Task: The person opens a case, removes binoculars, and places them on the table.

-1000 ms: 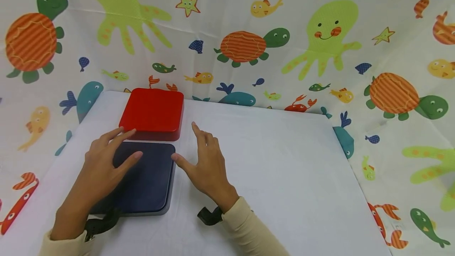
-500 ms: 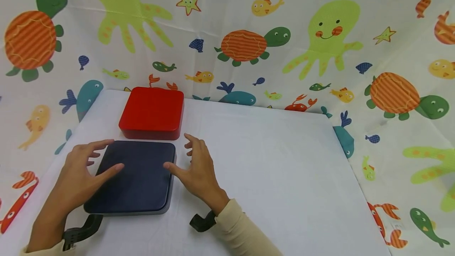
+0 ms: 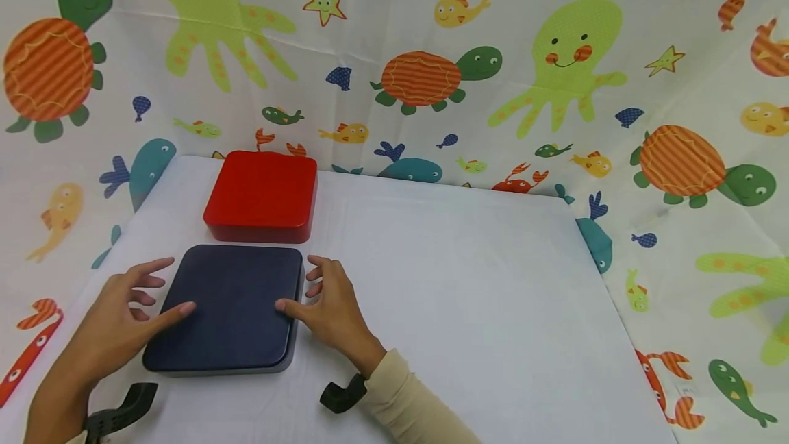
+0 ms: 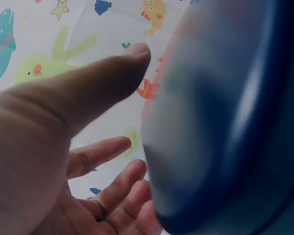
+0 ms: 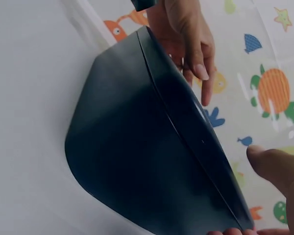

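Bracketing the dark blue box w/ both hands: left hand at its left edge, right hand at the right, fingers spread, thumbs resting on the lid, no grip. Box lies near-left on bench, red box just beyond.

The person wears a long cream-coloured knit sleeve that reaches the wrist of the bare right hand. A black plastic camera mount sits under that wrist, and a matching black mount sits beneath the bare left hand.
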`<state>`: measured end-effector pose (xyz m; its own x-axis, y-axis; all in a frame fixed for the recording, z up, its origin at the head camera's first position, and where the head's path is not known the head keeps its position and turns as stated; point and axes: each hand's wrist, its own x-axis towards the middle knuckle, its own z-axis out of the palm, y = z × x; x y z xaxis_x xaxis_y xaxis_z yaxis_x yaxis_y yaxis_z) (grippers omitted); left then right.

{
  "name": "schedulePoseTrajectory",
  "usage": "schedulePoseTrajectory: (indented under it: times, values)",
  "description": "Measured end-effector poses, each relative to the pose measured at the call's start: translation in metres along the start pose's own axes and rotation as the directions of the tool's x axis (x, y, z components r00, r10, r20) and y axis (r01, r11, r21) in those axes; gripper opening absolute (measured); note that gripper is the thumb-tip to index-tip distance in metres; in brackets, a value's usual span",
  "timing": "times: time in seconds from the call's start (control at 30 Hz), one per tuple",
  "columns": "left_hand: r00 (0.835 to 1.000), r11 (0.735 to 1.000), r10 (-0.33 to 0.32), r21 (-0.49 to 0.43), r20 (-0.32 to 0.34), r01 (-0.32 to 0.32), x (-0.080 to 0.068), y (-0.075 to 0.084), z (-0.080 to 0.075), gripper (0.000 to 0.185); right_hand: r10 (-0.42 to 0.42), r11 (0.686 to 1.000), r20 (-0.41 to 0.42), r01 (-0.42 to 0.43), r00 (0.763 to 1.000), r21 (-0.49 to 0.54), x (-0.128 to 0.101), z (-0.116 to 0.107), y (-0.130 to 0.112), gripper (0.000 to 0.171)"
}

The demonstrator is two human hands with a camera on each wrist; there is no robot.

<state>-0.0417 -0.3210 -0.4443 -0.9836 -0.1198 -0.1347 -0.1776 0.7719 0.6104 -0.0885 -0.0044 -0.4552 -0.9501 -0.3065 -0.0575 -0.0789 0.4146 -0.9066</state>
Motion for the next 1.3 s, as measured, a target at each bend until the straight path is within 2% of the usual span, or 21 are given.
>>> schedulePoseTrajectory:
  times: [0.2, 0.3, 0.7, 0.83, 1.03, 1.3]
  values:
    - [0.995, 0.998, -0.043, -0.032, 0.093, 0.046, 0.002, -0.005, 0.001, 0.108, 0.021, 0.999, 0.014, -0.022, 1.0, 0.03, -0.001, 0.007, 0.001, 0.082]
    - [0.992, 0.997, -0.054, -0.041, 0.118, 0.059, 0.003, -0.006, 0.0, 0.108, 0.04, 0.998, 0.016, -0.04, 0.999, 0.048, -0.002, 0.009, 0.001, 0.08]
    - [0.991, 0.997, -0.074, -0.026, 0.116, 0.077, 0.003, -0.004, 0.001, 0.11, 0.083, 0.994, -0.008, -0.082, 0.997, 0.073, -0.003, 0.013, -0.003, 0.075]
    - [0.991, 0.996, -0.089, -0.024, 0.101, 0.091, 0.002, -0.002, 0.001, 0.11, 0.099, 0.992, -0.02, -0.097, 0.995, 0.082, -0.004, 0.013, -0.006, 0.074]
    - [0.997, 0.996, -0.083, -0.041, 0.007, 0.083, -0.004, 0.0, 0.004, 0.107, 0.1, 0.989, -0.027, -0.097, 0.995, 0.116, -0.006, 0.013, -0.012, 0.077]
    - [0.997, 0.998, -0.066, -0.013, -0.051, 0.066, -0.008, 0.017, -0.002, 0.106, 0.068, 0.986, -0.043, -0.061, 0.997, 0.155, -0.009, 0.004, -0.016, 0.08]
